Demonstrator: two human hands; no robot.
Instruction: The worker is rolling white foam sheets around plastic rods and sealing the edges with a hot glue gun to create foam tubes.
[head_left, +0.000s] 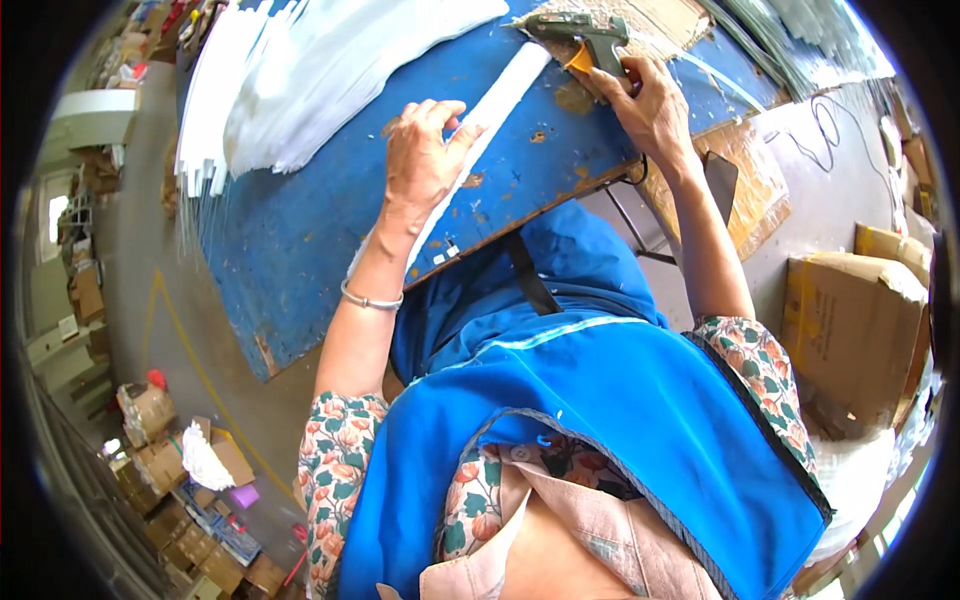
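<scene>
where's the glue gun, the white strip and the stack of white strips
glue gun point(585, 32), head view, on its dark green body
white strip point(505, 90), head view, on its upper half
stack of white strips point(300, 80), head view, mid pile

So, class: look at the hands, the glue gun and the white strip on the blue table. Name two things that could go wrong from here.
1. The right hand grips the glue gun just beside the white strip; a slip could put glue on the left hand pressing that strip.
2. The strip overhangs the blue table at its near edge, so it might shift if the pressing hand lifts.
</scene>
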